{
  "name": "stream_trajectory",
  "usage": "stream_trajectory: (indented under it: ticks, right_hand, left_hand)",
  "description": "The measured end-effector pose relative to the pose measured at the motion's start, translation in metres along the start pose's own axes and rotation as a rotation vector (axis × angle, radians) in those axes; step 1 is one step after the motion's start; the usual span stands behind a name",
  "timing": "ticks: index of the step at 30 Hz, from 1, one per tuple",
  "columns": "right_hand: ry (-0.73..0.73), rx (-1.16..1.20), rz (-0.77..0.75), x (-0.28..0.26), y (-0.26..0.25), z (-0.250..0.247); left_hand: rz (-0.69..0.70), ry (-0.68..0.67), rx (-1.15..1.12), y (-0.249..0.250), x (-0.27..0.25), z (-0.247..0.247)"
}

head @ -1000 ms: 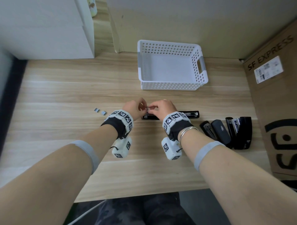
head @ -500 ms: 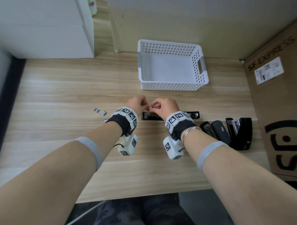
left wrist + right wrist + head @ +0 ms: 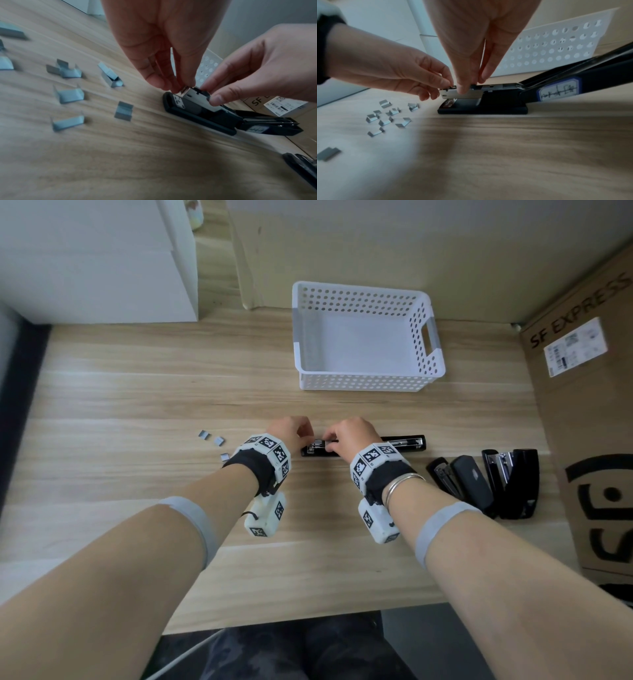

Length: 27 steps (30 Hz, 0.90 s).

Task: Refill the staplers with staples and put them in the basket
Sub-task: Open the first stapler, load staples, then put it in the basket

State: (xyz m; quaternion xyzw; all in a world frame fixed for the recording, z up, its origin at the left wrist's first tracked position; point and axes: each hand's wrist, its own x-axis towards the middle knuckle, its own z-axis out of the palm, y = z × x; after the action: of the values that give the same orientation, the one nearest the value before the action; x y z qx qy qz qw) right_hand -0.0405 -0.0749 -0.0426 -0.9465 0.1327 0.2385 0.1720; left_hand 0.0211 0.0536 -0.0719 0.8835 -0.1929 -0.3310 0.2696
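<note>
A black stapler [image 3: 404, 444] lies swung open across the middle of the wooden table [image 3: 137, 405], its metal magazine [image 3: 193, 94] pointing left. My left hand [image 3: 175, 86] pinches the magazine's front tip. My right hand [image 3: 471, 83] pinches the magazine's sides [image 3: 465, 93] just behind it, thumb toward me. I cannot tell whether a staple strip is between the fingertips. Several loose staple strips [image 3: 212, 438] lie left of the hands, and the left wrist view shows these staple strips [image 3: 68, 94] up close. The white perforated basket [image 3: 366, 378] stands empty behind the stapler.
Two more black staplers [image 3: 462, 484] [image 3: 513, 481] lie open at the right, near a tall cardboard box [image 3: 589, 405]. A white cabinet [image 3: 96, 261] fills the back left corner. The table's front edge runs below my forearms.
Half a second ago both hands were lifted a little with their fingertips together above the stapler. They have come back down onto the front end of the magazine.
</note>
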Motion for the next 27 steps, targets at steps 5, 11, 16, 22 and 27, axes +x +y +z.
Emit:
stream_trajectory:
  ticks: [5, 11, 16, 22, 27]
  right_hand:
    - [0.005, 0.084, 0.035, 0.007, 0.0, 0.002]
    - [0.019, 0.087, 0.1, 0.009, 0.006, 0.005]
    - [0.034, 0.086, 0.138, 0.006, 0.016, -0.003]
    - [0.119, 0.136, 0.108, 0.008, 0.006, -0.001]
    - [0.135, 0.113, 0.091, 0.008, 0.001, 0.008]
  left_hand:
    - [-0.002, -0.005, 0.015, -0.002, 0.0, 0.0]
    - [0.023, -0.004, 0.011, -0.002, -0.002, 0.001]
    - [-0.014, 0.042, 0.071, -0.013, -0.001, -0.021]
    - [-0.09, 0.006, 0.321, -0.044, -0.006, -0.051]
    - [-0.108, -0.081, 0.355, -0.043, -0.007, -0.043]
